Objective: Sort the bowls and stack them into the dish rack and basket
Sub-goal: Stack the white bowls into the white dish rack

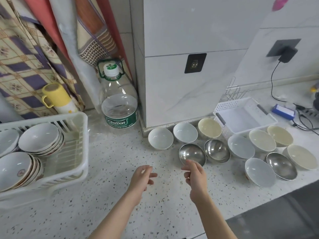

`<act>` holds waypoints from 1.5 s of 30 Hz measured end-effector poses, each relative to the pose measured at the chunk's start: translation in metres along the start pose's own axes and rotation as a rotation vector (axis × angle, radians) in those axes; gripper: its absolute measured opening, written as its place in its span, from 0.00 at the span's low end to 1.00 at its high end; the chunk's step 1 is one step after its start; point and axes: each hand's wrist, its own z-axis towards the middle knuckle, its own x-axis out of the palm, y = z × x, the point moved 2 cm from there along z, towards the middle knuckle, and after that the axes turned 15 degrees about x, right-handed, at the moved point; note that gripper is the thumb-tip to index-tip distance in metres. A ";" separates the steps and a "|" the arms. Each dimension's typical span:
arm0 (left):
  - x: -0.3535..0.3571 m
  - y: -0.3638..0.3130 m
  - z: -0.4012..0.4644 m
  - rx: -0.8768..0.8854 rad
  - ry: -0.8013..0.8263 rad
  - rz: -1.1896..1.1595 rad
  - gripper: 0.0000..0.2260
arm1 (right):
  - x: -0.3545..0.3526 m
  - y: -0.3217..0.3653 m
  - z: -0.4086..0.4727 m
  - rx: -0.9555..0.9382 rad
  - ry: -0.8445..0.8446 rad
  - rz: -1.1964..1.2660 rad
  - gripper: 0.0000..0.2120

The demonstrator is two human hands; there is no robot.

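Hands: your left hand [144, 176] and right hand [194, 173] both hover over the speckled desk [112, 169], fingers loosely curled, holding nothing.
Right hand: its fingertips sit just at the near rim of a steel bowl [192, 154], though you cannot tell whether they touch it.
Steel bowls: a second steel bowl [217, 150] stands just beyond and right of your right hand, touching the first; a third steel bowl [281, 165] lies farther to that hand's right.
White bowls: two white bowls [160, 138] [185, 132] stand beyond the gap between your hands, against the foot of the tiled pillar [189, 83]; two more [240, 146] [260, 171] sit to the right of your right hand.
Cream bowls: one cream bowl [209, 127] stands beyond your right hand; three others [262, 140] [280, 135] [300, 156] cluster far to its right.
Basket: the white basket [245, 116] stands beyond the cream bowls, well away from your right hand, with a wire rack [235, 92] behind it.
Dish rack: the white dish rack [81, 135] sits well to the left of your left hand and holds three stacks of white bowls [38, 137].
Other things: a water bottle [119, 99] stands beyond your left hand, and a yellow-capped flask [58, 99] lies behind the dish rack.
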 end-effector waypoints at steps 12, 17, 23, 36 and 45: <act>0.069 -0.021 0.081 -0.141 -0.178 -0.169 0.06 | -0.040 0.116 0.105 -0.131 -0.077 -0.463 0.09; 0.077 -0.019 0.093 -0.162 -0.253 -0.201 0.04 | -0.028 0.129 0.141 -0.056 -0.002 -0.619 0.14; 0.078 -0.014 0.102 -0.136 -0.336 -0.156 0.09 | -0.019 0.126 0.168 0.059 0.032 -0.597 0.08; 0.052 -0.020 0.068 -0.067 -0.342 -0.385 0.12 | -0.002 0.124 0.171 -0.071 -0.026 -0.783 0.09; 0.030 -0.026 0.031 -0.002 -0.381 -0.491 0.12 | 0.016 0.125 0.137 -0.268 -0.013 -0.805 0.12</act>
